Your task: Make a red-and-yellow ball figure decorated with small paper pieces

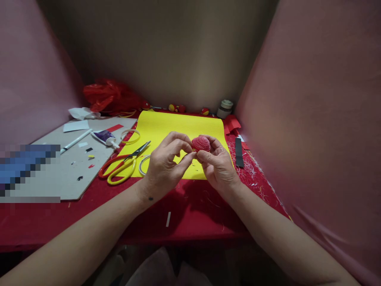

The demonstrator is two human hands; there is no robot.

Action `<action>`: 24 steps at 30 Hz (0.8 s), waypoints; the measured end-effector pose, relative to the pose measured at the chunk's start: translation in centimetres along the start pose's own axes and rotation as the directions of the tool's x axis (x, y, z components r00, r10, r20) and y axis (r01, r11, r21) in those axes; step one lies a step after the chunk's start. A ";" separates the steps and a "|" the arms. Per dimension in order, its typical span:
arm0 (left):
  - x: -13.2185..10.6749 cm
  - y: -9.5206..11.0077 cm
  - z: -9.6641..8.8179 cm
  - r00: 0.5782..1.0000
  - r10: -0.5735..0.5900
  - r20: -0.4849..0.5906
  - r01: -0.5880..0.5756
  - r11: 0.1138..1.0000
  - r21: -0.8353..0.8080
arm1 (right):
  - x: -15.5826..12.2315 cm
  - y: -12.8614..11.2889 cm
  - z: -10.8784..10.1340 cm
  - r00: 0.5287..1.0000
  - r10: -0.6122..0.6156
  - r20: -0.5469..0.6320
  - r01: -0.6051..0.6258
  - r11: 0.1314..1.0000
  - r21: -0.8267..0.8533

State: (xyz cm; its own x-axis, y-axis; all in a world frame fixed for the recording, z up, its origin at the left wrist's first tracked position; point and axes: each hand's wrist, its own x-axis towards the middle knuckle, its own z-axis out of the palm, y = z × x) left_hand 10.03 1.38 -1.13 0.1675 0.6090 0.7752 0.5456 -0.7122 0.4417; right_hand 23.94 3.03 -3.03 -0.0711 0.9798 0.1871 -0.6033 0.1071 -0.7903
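Observation:
Between both hands, above the yellow corrugated sheet (178, 123), is a small red dome of tightly coiled ridged strip (201, 143). My right hand (218, 161) grips it from the right, thumb in front and fingers behind. At its left lower edge, the thumb and forefinger of my left hand (169, 157) are pinched together against it. A speck of yellow shows by those fingertips; whether it is held I cannot tell. Scissors with one red and one yellow handle (126, 165) lie partly spread, left of my left hand. A pale ring-shaped roll (143, 166) is partly hidden behind that hand.
On the left, a grey board (65, 180) carries a glue bottle (104, 138), a white pen (76, 141) and paper scraps. Behind it sits a red plastic bag (111, 95). Small red-and-yellow figures (204, 111) and a lidded jar (225, 108) line the back. A black strip (239, 153) lies right.

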 end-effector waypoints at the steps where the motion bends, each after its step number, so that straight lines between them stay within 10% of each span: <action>1: 0.0 -0.1 0.0 1.000 0.013 0.003 -0.013 1.000 0.008 | 0.0 0.0 0.0 1.000 0.000 -0.001 0.000 1.000 -0.001; 24: 0.3 -0.4 0.0 0.999 -0.041 0.022 0.042 0.999 -0.035 | 0.1 0.5 -0.2 0.998 -0.060 -0.014 0.060 0.997 -0.046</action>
State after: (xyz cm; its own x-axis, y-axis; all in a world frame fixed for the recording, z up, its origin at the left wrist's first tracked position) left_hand 9.86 1.85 -1.12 0.1627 0.6455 0.7462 0.5232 -0.6976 0.4894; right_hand 23.76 3.25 -3.51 -0.0231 0.9738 0.2260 -0.5692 0.1731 -0.8038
